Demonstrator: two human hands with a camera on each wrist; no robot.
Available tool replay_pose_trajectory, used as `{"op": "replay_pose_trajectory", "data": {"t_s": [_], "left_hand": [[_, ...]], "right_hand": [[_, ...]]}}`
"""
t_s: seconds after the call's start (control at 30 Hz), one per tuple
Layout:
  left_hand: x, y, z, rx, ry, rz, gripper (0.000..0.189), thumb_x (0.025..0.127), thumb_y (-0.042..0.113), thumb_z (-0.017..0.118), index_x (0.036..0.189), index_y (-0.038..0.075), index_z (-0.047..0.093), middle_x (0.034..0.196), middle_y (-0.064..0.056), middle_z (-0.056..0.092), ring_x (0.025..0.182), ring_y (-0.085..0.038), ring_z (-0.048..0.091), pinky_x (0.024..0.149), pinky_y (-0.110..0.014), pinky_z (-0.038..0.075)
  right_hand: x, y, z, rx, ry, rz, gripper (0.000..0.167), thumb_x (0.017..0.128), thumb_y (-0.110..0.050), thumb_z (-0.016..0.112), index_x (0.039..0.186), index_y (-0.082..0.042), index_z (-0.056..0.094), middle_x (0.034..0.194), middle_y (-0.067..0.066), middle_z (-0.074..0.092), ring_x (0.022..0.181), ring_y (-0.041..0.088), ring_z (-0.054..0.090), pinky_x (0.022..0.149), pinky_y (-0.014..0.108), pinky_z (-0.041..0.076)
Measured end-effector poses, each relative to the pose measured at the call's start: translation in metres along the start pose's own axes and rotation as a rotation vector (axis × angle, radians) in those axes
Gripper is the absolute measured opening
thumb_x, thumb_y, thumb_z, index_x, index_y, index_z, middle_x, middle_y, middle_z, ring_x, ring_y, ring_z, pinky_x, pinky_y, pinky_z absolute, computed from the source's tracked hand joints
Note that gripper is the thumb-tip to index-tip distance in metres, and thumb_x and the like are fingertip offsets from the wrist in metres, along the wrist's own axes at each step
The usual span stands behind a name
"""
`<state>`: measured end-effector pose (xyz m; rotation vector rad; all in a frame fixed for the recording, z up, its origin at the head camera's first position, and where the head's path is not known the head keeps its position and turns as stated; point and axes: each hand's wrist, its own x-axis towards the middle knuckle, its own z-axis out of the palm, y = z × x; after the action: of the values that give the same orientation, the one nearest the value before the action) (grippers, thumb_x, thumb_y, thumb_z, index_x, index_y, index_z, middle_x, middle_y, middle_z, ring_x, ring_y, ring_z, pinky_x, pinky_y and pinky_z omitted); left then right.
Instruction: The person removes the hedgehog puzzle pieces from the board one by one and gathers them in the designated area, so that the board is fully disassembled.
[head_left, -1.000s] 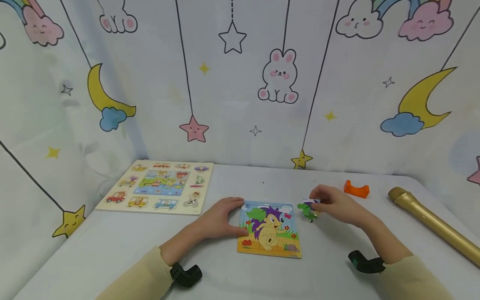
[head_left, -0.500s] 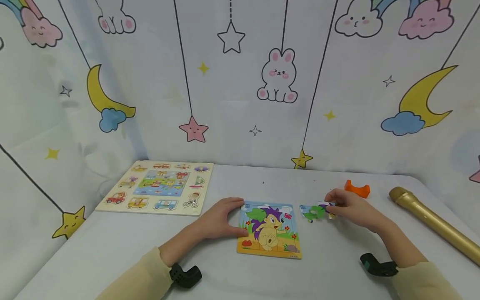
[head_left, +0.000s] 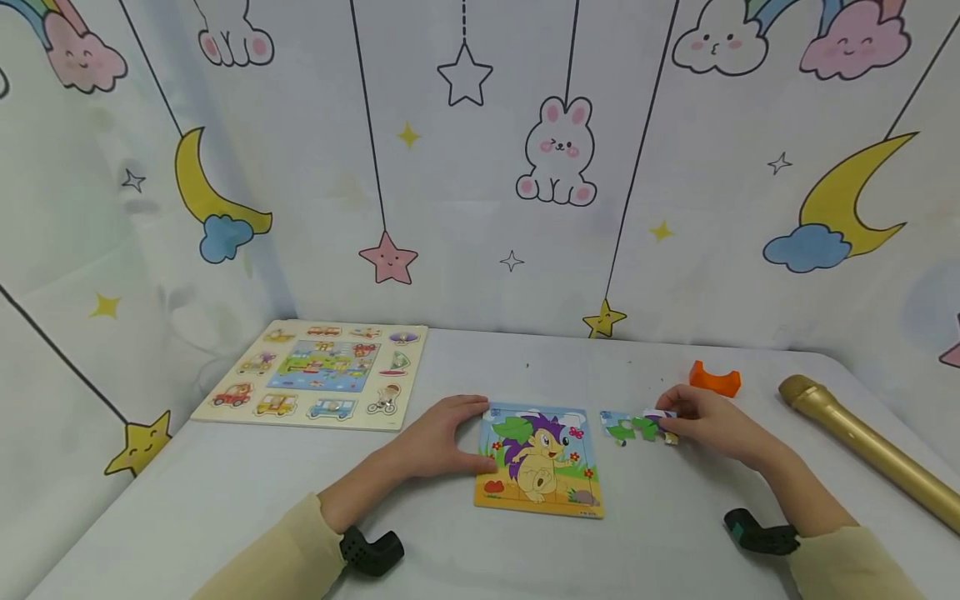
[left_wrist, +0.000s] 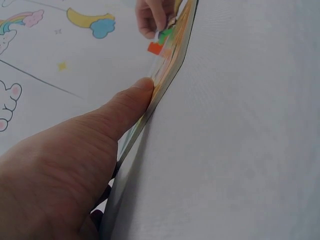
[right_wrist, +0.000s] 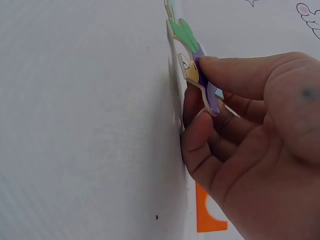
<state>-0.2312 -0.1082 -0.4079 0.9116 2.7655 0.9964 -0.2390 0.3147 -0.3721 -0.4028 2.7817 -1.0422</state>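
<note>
A square hedgehog picture board (head_left: pixel 543 467) lies flat on the white table. My left hand (head_left: pixel 438 437) holds its left side, index fingertip at the far corner and thumb (left_wrist: pixel 132 100) on the rim. To the right of the board, my right hand (head_left: pixel 701 417) pinches a purple and cream jigsaw piece (right_wrist: pixel 192 72) with a printed eye, between thumb and fingers. This piece sits low over the table at the right end of a row of pieces. Beside it are a green leaf piece (right_wrist: pixel 184 34) and a blue and green corner piece (head_left: pixel 617 423).
A larger vehicle puzzle board (head_left: pixel 300 408) lies at the back left. An orange arched block (head_left: pixel 715 381) stands just behind my right hand, and a gold microphone (head_left: pixel 862 442) lies along the right side. A printed cloth backdrop (head_left: pixel 450 192) rises behind the table.
My right hand has moved rightwards with the purple piece, away from the board, uncovering the row of green and blue pieces. My left hand and the board have stayed in place.
</note>
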Motion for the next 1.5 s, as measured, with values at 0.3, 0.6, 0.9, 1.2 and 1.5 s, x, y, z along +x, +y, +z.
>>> {"op": "replay_pose_trajectory", "data": {"t_s": [0.3,0.6,0.9,1.2,1.5], "left_hand": [[0.0003,-0.0007,0.0003,0.006,-0.005,-0.011,0.086,0.081,0.049,0.082,0.148,0.006,0.050,0.154,-0.007,0.044,0.144,-0.030,0.034,0.117,-0.048,0.030],[0.0012,-0.0012,0.0001,0.008,-0.005,-0.010,0.086,0.081,0.050,0.081,0.148,0.007,0.050,0.154,-0.006,0.044,0.144,-0.030,0.034,0.117,-0.047,0.030],[0.0027,0.0005,-0.0011,-0.001,-0.004,-0.008,0.086,0.080,0.049,0.082,0.148,0.006,0.051,0.154,-0.007,0.044,0.144,-0.030,0.034,0.117,-0.048,0.029],[0.0024,0.0011,-0.0021,-0.010,-0.003,-0.016,0.086,0.080,0.049,0.082,0.148,0.007,0.051,0.154,-0.007,0.044,0.145,-0.030,0.034,0.117,-0.049,0.029],[0.0005,0.0001,-0.0007,-0.011,-0.009,-0.024,0.086,0.080,0.050,0.082,0.148,0.007,0.051,0.154,-0.006,0.044,0.144,-0.030,0.034,0.117,-0.048,0.030]], "right_hand": [[0.0018,-0.0001,0.0032,-0.061,0.017,-0.008,0.022,0.096,-0.017,0.070,0.110,-0.002,0.065,0.096,0.003,0.061,0.089,0.022,0.054,0.072,0.027,0.050],[0.0040,0.0020,0.0036,-0.082,-0.028,-0.003,0.027,0.094,-0.019,0.073,0.112,-0.002,0.065,0.098,0.002,0.063,0.090,0.021,0.056,0.076,0.027,0.051],[0.0007,-0.0004,0.0002,-0.087,-0.039,-0.038,0.029,0.092,-0.017,0.075,0.113,0.001,0.064,0.095,0.003,0.060,0.087,0.022,0.052,0.070,0.026,0.049],[0.0020,-0.0004,0.0006,-0.104,-0.034,-0.036,0.028,0.093,-0.016,0.074,0.113,0.000,0.065,0.097,0.002,0.062,0.088,0.021,0.054,0.073,0.027,0.051],[0.0001,-0.0020,0.0032,-0.100,-0.036,-0.050,0.027,0.093,-0.015,0.074,0.114,0.001,0.065,0.098,0.002,0.063,0.089,0.021,0.055,0.074,0.026,0.051]]}}
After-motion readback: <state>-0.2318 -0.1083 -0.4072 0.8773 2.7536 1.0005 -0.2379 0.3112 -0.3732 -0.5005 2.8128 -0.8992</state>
